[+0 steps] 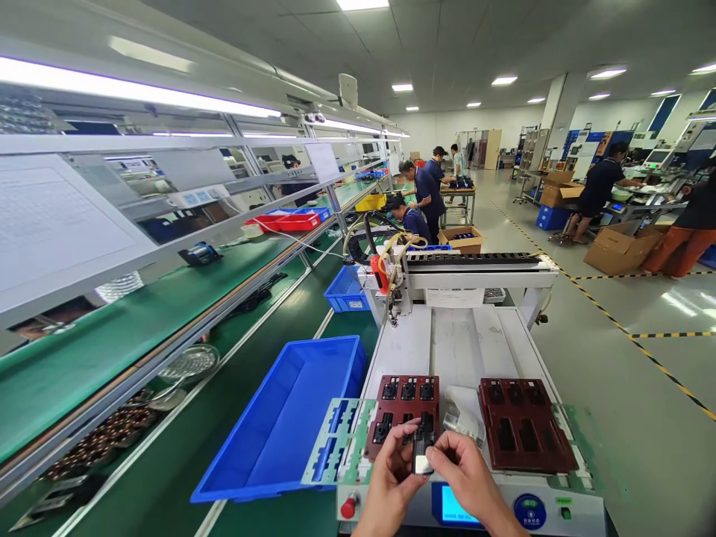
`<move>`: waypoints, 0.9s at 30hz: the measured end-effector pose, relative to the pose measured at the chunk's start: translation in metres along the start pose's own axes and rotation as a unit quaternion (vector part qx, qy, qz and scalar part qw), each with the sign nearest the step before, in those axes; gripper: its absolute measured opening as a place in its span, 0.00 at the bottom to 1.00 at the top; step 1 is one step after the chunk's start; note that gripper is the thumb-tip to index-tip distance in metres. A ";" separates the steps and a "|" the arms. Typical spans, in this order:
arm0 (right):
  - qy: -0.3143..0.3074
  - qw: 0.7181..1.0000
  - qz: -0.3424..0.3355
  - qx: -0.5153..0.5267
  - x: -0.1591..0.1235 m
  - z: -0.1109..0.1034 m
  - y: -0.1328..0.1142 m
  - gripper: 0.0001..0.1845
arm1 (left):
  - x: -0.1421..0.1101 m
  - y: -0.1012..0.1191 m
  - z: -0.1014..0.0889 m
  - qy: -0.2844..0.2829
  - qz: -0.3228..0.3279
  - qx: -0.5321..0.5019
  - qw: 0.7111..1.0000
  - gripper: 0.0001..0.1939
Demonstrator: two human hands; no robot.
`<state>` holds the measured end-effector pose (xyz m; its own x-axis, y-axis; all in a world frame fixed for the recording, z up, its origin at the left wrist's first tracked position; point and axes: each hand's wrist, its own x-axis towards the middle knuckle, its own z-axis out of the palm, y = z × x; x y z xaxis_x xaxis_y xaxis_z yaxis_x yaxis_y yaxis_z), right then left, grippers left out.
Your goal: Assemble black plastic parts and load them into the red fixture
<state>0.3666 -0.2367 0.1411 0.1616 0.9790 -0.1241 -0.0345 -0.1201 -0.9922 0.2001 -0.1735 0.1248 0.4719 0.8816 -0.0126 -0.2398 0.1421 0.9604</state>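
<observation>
Between my two hands is a small black plastic part (424,441) with a pale patch at its lower end. My left hand (391,473) grips it from the left side, fingers curled around it. From the right, the thumb and fingers of my right hand (462,466) pinch its edge. Just beyond my hands lies a dark red fixture plate (396,406) with several black parts seated in its pockets. A second dark red fixture plate (523,429), to the right, has parts in its far row and open pockets nearer me. A clear plastic bag (465,412) sits between the plates.
Both plates rest on a white desktop machine (456,347) with a gantry, red stop button (349,507) and lit screen (456,504). A large blue bin (296,418) stands left, beside a green conveyor belt (139,306). Co-workers (428,186) work farther back.
</observation>
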 end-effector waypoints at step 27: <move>0.151 0.965 -0.148 -0.156 -0.025 0.008 -0.001 0.15 | -0.007 0.004 0.013 -0.038 0.025 -0.053 0.998 0.33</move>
<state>0.3551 -0.2594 0.1454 0.4005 0.8912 0.2129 0.3480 0.0670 -0.9351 0.2064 -0.1851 0.1324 0.5188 0.8529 0.0585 -0.3501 0.1495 0.9247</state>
